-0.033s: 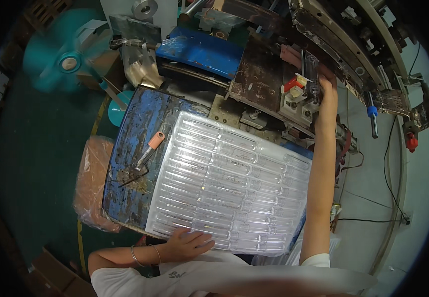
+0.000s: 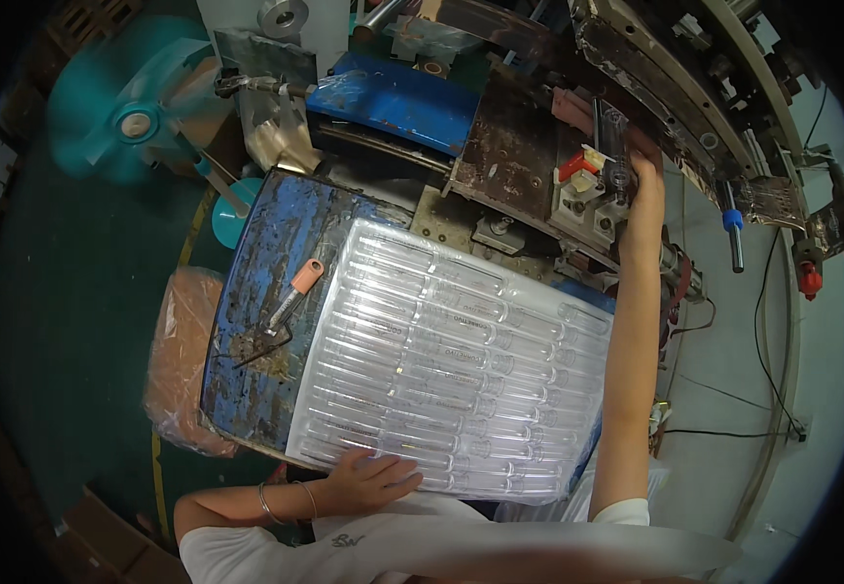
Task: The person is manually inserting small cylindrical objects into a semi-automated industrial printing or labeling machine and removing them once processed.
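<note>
Over at the far right, reaching in to the machine with the right hand, close up beside a clear tube at the metal fixture, near a small red piece. Gripping that tube, or merely touching? Cannot tell, with most of the fingers out of sight. Down at the near side, resting the left hand open on the near edge of the white tray, loosely spread over the clear tubes there, pinching nothing.

And now to the tally! Packed side by side in columns on the tray, from near edge almost to far edge: mostly filled, by the look of it. Lacking, though, along the far edge toward the right: bare white there, just left of a lone tube by the far right corner. Showing dark print on many of these, most plainly mid-tray; cannot tell for the rest through the glare. Counting as unfinished, judging from position alone, the single tube at the fixture, well apart from the tray.

Out left, on the worn blue bench, just an orange-handled tool and a dark hex key, both well clear of either hand.
</note>
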A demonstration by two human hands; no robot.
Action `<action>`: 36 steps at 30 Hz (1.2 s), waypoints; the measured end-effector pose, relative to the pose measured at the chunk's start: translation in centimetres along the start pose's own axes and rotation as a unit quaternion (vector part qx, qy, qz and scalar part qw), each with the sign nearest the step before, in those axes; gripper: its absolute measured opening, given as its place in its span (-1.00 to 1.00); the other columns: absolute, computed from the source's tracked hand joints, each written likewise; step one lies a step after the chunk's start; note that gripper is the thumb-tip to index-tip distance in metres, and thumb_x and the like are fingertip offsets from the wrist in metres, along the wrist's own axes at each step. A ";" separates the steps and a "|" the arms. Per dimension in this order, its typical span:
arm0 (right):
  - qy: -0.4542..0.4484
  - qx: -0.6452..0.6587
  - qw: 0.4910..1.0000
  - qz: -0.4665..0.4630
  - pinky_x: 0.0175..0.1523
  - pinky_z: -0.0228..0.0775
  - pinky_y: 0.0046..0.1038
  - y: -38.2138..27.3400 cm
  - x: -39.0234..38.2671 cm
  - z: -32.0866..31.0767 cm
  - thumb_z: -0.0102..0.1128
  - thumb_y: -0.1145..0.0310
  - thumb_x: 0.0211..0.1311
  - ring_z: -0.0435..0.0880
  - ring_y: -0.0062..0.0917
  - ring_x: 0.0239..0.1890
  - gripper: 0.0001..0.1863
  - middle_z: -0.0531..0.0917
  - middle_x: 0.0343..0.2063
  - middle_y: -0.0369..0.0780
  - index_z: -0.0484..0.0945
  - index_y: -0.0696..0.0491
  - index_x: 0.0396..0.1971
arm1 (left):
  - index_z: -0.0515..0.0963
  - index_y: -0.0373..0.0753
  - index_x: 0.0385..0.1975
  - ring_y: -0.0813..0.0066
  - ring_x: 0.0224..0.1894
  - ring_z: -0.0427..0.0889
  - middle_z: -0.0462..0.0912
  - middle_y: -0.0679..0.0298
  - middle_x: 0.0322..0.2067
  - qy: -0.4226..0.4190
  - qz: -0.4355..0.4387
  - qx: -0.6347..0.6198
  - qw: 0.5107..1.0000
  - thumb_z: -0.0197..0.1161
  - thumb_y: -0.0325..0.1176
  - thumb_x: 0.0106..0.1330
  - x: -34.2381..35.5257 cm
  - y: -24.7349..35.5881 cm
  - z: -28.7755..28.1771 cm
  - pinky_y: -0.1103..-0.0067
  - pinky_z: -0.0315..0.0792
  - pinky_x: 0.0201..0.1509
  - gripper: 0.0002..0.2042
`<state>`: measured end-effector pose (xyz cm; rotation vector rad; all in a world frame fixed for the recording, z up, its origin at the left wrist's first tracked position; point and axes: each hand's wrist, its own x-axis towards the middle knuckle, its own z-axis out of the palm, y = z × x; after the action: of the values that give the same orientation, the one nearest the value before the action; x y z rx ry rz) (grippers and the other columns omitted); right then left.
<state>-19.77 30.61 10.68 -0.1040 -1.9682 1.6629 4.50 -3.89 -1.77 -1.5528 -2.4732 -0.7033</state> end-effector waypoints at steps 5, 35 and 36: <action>0.021 -0.011 1.000 0.002 0.13 0.04 -0.54 -0.1 -0.1 0.5 -0.06 0.14 0.16 0.35 -0.52 -0.03 -0.53 0.42 -0.09 -0.20 0.36 0.21 -0.08 | 0.53 0.11 -0.24 0.69 -0.23 0.41 0.50 0.55 -0.23 0.016 0.005 0.021 1.000 0.15 -0.24 0.02 0.0 -0.1 0.2 0.48 0.10 -0.09 -0.75; 0.028 -0.042 0.999 -0.006 0.16 -0.01 -0.52 -0.3 -0.1 0.5 -0.02 0.18 0.15 0.34 -0.51 -0.01 -0.55 0.43 -0.11 -0.17 0.36 0.21 -0.07 | 0.51 0.09 -0.23 0.71 -0.26 0.46 0.52 0.54 -0.23 0.047 0.001 0.033 0.998 0.15 -0.20 0.03 0.3 -0.2 0.9 0.55 0.14 -0.12 -0.75; 0.028 -0.040 0.999 -0.010 0.16 -0.01 -0.52 -0.4 -0.2 0.6 -0.02 0.18 0.15 0.34 -0.50 -0.01 -0.55 0.43 -0.11 -0.17 0.36 0.21 -0.07 | 0.51 0.09 -0.23 0.71 -0.26 0.46 0.52 0.54 -0.23 0.047 0.001 0.033 0.998 0.15 -0.20 0.03 0.3 -0.2 0.9 0.55 0.14 -0.12 -0.75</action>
<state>-19.80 29.90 10.96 -0.1582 -1.9883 1.5517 4.29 -3.34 -2.52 -1.4652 -2.4008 -0.6707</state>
